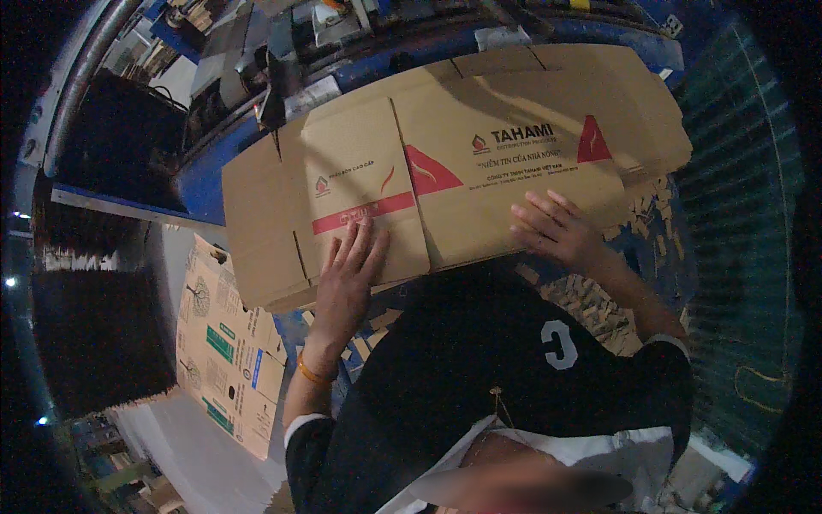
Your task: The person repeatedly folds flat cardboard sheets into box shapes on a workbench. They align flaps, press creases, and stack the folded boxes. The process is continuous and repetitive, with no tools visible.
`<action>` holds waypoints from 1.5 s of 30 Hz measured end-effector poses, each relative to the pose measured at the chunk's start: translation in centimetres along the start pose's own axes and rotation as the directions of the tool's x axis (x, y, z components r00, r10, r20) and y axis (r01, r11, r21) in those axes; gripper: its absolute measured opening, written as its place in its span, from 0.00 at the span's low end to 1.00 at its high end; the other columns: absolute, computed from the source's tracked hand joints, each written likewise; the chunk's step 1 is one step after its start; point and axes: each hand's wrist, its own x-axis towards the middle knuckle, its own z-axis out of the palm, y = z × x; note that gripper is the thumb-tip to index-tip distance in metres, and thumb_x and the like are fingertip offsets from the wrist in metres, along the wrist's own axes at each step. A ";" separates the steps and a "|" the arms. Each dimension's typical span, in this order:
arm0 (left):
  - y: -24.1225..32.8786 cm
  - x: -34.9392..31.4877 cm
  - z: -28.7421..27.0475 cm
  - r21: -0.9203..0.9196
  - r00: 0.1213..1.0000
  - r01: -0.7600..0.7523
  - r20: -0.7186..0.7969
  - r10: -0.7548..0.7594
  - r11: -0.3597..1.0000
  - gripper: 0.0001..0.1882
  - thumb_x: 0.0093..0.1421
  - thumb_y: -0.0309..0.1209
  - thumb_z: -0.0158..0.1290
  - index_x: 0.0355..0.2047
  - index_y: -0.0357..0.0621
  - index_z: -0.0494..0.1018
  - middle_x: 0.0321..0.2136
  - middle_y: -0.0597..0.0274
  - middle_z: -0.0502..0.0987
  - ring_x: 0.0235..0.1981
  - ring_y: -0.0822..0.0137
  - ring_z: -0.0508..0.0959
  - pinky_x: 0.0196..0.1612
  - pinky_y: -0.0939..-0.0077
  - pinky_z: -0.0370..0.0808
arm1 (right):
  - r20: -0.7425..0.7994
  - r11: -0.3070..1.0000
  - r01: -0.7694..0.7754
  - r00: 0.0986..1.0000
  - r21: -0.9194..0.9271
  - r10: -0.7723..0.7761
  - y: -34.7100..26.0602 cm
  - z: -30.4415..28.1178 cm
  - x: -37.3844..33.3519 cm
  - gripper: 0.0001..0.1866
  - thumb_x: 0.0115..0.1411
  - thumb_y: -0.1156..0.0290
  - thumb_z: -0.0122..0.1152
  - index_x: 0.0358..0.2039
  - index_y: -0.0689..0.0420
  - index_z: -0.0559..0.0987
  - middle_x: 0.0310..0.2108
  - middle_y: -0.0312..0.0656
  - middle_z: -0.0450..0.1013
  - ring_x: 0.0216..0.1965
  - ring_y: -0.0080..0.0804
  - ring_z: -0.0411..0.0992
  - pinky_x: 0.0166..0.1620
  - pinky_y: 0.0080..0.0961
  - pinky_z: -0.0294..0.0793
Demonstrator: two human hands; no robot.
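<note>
- Cardboard box (454, 218), brown with red and black print, lies folded flat in front of the person's dark shirt (462, 343), its long side running across
- Left hand (347, 270) rests on the box's left part near the lower edge, fingers stretched out over the red band
- Right hand (552, 230) lies at the box's lower edge, right of its middle, fingers spread on the front
- Both hands touch the box, but I cannot tell whether the thumbs close on it from beneath
- Orange wristband (315, 368) sits below the box's left part
- Another cardboard sheet (227, 343), with green and blue print, lies below and left of the box
- Blue machine (368, 68) stands beyond the box's far edge
- Cardboard scraps (591, 313) are heaped below the box's right part
- Green wall (736, 214) rises right of the box
</note>
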 end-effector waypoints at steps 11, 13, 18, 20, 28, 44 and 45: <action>-0.2 1.2 1.3 -0.154 0.959 -0.108 -0.277 0.062 0.982 0.30 0.53 0.21 0.48 0.59 0.46 0.62 0.64 0.47 0.55 0.65 0.47 0.55 0.63 0.49 0.56 | 0.086 0.798 -0.319 0.943 0.511 0.322 1.2 -1.6 5.1 0.21 0.64 0.53 0.49 0.47 0.56 0.74 0.48 0.44 0.71 0.38 0.35 0.75 0.40 0.34 0.76; 0.0 1.5 1.8 -0.186 0.952 -0.125 -0.298 0.065 0.975 0.30 0.53 0.22 0.49 0.59 0.45 0.62 0.63 0.47 0.55 0.65 0.45 0.55 0.63 0.49 0.56 | 0.356 0.312 -0.561 0.776 0.767 0.521 0.4 -1.8 8.7 0.23 0.66 0.53 0.45 0.49 0.58 0.73 0.42 0.45 0.72 0.26 0.29 0.74 0.27 0.24 0.75; -1.0 2.2 1.5 -0.273 0.935 -0.189 -0.343 0.088 0.943 0.24 0.58 0.30 0.54 0.55 0.41 0.66 0.55 0.44 0.66 0.57 0.49 0.66 0.56 0.57 0.66 | 0.597 -0.065 -0.625 0.702 0.778 0.388 1.4 3.9 19.7 0.18 0.66 0.59 0.48 0.44 0.61 0.73 0.23 0.35 0.71 0.14 0.15 0.66 0.14 0.13 0.61; -2.0 2.6 1.2 -0.482 0.829 0.101 -0.443 -0.342 0.870 0.21 0.59 0.31 0.54 0.52 0.39 0.69 0.47 0.44 0.72 0.50 0.50 0.73 0.49 0.59 0.71 | 0.586 -0.073 -0.598 0.742 0.798 0.327 1.6 5.6 20.5 0.15 0.66 0.61 0.49 0.42 0.61 0.74 0.20 0.32 0.69 0.13 0.13 0.64 0.14 0.13 0.60; -8.0 8.0 1.9 -0.675 0.642 0.407 -0.268 -0.718 0.615 0.15 0.62 0.35 0.50 0.41 0.35 0.76 0.24 0.54 0.77 0.24 0.64 0.75 0.30 0.70 0.72 | 0.395 -0.153 -0.364 0.835 0.919 0.383 1.0 6.6 19.4 0.13 0.65 0.64 0.51 0.39 0.61 0.76 0.19 0.30 0.70 0.12 0.11 0.61 0.14 0.12 0.57; -9.6 9.5 4.3 -0.808 0.524 0.365 -0.232 -0.820 0.462 0.13 0.57 0.33 0.55 0.37 0.35 0.78 0.28 0.46 0.80 0.28 0.60 0.81 0.34 0.68 0.74 | 0.383 0.324 -0.594 0.761 0.736 0.524 1.0 5.8 20.9 0.14 0.61 0.62 0.57 0.38 0.61 0.75 0.17 0.35 0.71 0.13 0.19 0.69 0.15 0.19 0.65; -9.5 9.5 4.3 -0.804 0.517 0.368 -0.241 -0.822 0.467 0.13 0.57 0.33 0.55 0.37 0.35 0.78 0.28 0.46 0.80 0.29 0.58 0.81 0.35 0.68 0.74 | 0.287 0.374 -0.550 0.774 0.747 0.564 1.3 5.5 20.3 0.15 0.60 0.62 0.58 0.40 0.61 0.75 0.18 0.36 0.71 0.14 0.20 0.69 0.15 0.20 0.65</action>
